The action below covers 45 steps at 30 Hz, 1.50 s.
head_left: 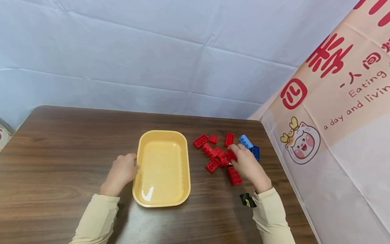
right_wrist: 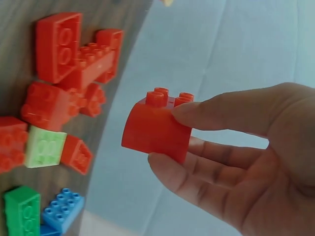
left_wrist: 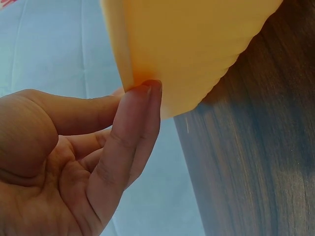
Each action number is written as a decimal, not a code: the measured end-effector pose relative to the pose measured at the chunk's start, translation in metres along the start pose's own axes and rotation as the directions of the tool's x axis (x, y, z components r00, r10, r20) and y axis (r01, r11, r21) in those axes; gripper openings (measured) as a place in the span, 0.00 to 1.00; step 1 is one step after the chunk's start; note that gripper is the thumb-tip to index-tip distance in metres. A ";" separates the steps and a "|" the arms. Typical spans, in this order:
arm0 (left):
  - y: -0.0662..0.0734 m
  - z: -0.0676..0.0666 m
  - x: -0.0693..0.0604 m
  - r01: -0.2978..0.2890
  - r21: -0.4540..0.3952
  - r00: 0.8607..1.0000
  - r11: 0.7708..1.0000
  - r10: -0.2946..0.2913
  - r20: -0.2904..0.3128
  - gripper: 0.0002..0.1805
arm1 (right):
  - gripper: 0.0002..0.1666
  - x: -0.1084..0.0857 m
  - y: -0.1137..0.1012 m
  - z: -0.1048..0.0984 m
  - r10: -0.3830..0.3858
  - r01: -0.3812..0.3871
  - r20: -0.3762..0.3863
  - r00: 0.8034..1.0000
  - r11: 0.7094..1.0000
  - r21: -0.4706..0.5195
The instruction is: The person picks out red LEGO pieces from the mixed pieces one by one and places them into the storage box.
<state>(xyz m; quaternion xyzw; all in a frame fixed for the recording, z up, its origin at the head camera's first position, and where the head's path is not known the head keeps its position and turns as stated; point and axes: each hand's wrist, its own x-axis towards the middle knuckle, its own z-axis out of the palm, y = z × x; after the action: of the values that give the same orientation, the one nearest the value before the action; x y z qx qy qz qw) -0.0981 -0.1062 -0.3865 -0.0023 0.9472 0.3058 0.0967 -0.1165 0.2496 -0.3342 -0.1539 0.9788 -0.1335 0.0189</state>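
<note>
From where I stand, the person's left hand is at the left side of a yellow tray, thumb and fingers pinching its rim. The tray sits on a dark wood-grain table, its longer sides running away from the person.

Over to the right, the right hand is among the toy bricks, and it has a catch: a curved red brick pinched between thumb and fingertips, round studs along its top. In the right wrist view that piece shows against the pale cloth, apart from the rest.

The other red bricks lie in a loose cluster between the tray and that hand — some touching, a few showing their hollow undersides. Just beyond the hand lie a light blue brick and a darker blue brick, close together. A pale green brick and a deeper green brick turn up too (only the wrist view shows them properly).

Both sleeves are cream. At the right stands a banner with red lettering and a cartoon face.
</note>
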 end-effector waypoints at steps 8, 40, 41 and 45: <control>0.000 0.000 -0.001 -0.003 0.000 1.000 1.000 0.003 0.002 0.08 | 0.21 0.001 -0.008 -0.009 -0.008 0.008 0.017 1.000 1.000 -0.010; 0.001 0.000 -0.001 -0.010 -0.010 1.000 1.000 0.010 -0.004 0.04 | 0.16 0.028 -0.093 0.017 -0.316 0.323 0.078 0.946 0.939 -0.114; 0.001 -0.001 -0.001 -0.011 -0.010 1.000 1.000 0.011 -0.004 0.04 | 0.16 0.029 -0.097 0.019 -0.331 0.339 0.085 0.940 0.933 -0.122; 0.001 0.000 -0.001 -0.015 -0.005 1.000 1.000 0.015 -0.010 0.03 | 0.16 0.030 -0.111 0.027 -0.361 0.378 0.127 0.924 0.915 -0.144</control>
<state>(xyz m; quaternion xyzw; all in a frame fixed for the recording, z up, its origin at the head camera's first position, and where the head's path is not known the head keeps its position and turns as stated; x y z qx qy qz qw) -0.0975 -0.1057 -0.3858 0.0030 0.9469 0.3087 0.0896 -0.1099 0.1322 -0.3303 -0.3437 0.9376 -0.0448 0.0284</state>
